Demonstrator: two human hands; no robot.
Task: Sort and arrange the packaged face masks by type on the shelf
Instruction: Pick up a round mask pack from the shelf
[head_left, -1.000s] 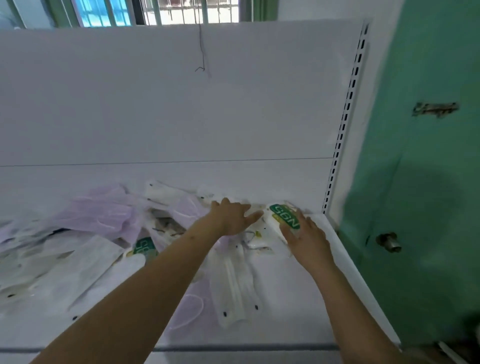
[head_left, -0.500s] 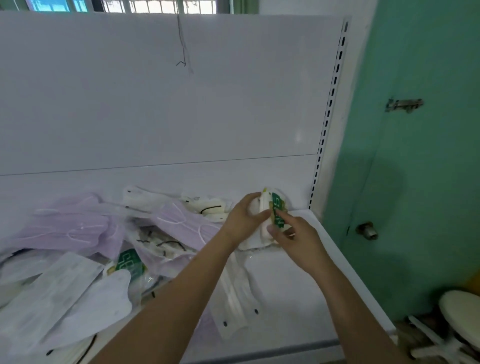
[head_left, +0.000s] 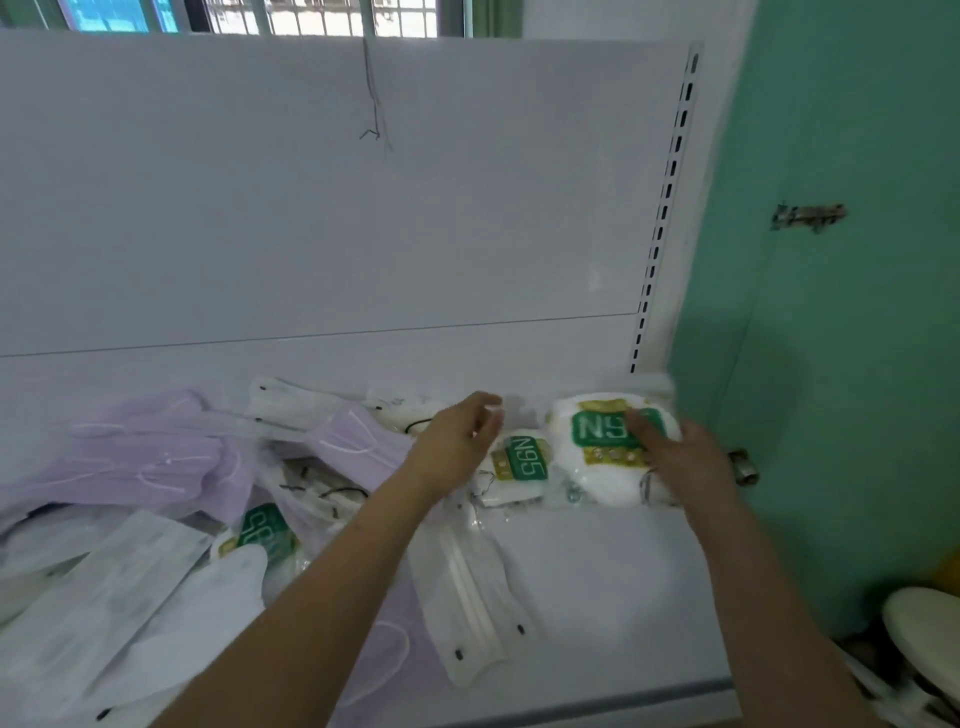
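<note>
A white N95 mask pack (head_left: 592, 457) with a green label lies at the back right corner of the white shelf (head_left: 602, 597). My right hand (head_left: 685, 462) grips its right side, thumb on the label. A second N95 pack (head_left: 519, 465) lies just left of it. My left hand (head_left: 457, 441) hovers over that pack's left edge with loosely curled fingers and holds nothing. A third N95 pack (head_left: 262, 530) sits in the heap further left. Purple masks (head_left: 156, 457) and white flat masks (head_left: 462, 587) are mixed across the shelf.
The shelf's white back panel and slotted upright (head_left: 665, 208) rise behind the masks. A green door (head_left: 841, 338) with a latch (head_left: 808, 215) and a knob (head_left: 743, 467) stands close on the right. A pale stool (head_left: 924, 634) stands below the shelf's right end.
Both hands lifted an N95 pack together; now my right hand has carried it to the back right corner, and my left hand has let go and drawn left.
</note>
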